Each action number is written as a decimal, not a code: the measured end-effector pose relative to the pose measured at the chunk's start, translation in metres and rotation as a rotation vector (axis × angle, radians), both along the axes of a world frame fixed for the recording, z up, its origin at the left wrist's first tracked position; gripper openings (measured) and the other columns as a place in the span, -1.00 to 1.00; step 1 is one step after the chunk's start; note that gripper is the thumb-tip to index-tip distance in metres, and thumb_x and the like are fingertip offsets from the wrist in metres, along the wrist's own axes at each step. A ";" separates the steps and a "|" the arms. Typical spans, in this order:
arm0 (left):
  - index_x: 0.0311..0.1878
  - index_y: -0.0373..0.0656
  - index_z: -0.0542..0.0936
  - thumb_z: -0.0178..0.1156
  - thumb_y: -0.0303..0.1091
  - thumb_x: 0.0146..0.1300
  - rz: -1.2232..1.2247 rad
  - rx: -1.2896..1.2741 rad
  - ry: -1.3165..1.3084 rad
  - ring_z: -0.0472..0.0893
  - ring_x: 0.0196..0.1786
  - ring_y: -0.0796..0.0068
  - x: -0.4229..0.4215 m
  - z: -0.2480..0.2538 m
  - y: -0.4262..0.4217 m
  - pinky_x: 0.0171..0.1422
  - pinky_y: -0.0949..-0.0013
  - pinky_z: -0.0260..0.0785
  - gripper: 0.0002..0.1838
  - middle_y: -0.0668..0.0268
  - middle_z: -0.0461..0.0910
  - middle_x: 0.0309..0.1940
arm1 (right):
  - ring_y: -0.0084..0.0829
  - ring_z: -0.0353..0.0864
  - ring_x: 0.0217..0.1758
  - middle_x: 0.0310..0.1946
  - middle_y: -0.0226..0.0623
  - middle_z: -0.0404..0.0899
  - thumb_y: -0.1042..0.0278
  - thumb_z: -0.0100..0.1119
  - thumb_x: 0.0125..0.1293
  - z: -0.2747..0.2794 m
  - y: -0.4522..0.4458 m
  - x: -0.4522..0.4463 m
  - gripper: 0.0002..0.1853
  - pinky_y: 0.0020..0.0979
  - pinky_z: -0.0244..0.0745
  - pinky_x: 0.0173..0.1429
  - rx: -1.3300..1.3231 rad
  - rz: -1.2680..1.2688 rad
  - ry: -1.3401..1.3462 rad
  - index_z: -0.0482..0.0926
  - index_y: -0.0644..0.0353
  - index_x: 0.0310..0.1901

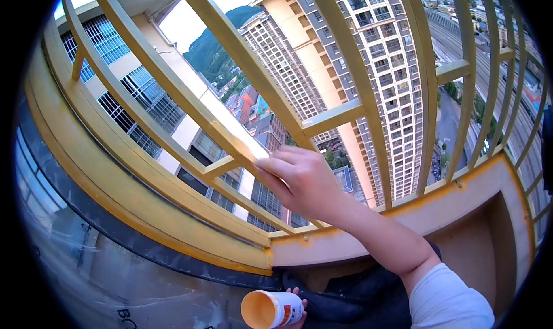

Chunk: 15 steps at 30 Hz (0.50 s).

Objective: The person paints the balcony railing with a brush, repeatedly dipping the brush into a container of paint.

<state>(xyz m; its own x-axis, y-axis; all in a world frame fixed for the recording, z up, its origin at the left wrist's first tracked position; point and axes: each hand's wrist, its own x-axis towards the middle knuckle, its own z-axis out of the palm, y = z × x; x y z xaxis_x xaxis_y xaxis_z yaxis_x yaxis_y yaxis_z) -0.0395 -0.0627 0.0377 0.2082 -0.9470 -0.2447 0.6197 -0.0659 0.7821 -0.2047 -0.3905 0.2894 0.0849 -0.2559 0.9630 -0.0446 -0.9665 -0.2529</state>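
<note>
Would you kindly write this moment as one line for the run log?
right hand: fingers closed together at yellow railing bar | left hand: holding open white container | item in right fingers: unclear

Beyond the railing (334,118), a tower (397,101) stands centre, a building (106,38) left, and apparently a road (445,117) right.

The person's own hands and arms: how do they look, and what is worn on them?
The right hand wears no glove; the right arm is bare up to a short, plain, whitish sleeve. The left hand, partly hidden, shows no glove; its sleeve is not visible.
</note>
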 end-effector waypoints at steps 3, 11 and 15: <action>0.75 0.08 -0.05 -0.02 0.22 0.54 0.003 0.020 -0.064 0.04 0.71 -0.19 -0.001 0.002 0.002 0.59 -0.45 0.11 -0.12 0.31 -0.10 0.77 | -0.19 0.71 -0.32 -0.35 -0.19 0.73 0.51 0.40 0.31 -0.002 0.000 -0.011 -0.84 -0.25 0.60 -0.24 0.028 0.009 -0.064 0.76 0.24 -0.08; 0.75 0.08 -0.05 -0.02 0.22 0.54 0.005 0.051 -0.183 0.06 0.70 -0.21 -0.002 0.006 0.007 0.58 -0.45 0.13 -0.12 0.30 -0.08 0.77 | -0.23 0.72 -0.38 -0.38 -0.17 0.73 0.62 0.38 0.29 -0.020 0.027 -0.007 -0.77 -0.29 0.58 -0.29 0.067 0.103 -0.051 0.78 0.24 -0.03; 0.75 0.07 -0.05 -0.02 0.23 0.54 -0.014 0.066 -0.287 0.08 0.70 -0.21 -0.002 0.009 0.006 0.57 -0.45 0.14 -0.11 0.29 -0.07 0.77 | -0.23 0.74 -0.34 -0.35 -0.19 0.73 0.55 0.40 0.31 0.015 0.027 0.050 -0.70 -0.29 0.63 -0.27 -0.111 0.121 -0.148 0.74 0.21 0.08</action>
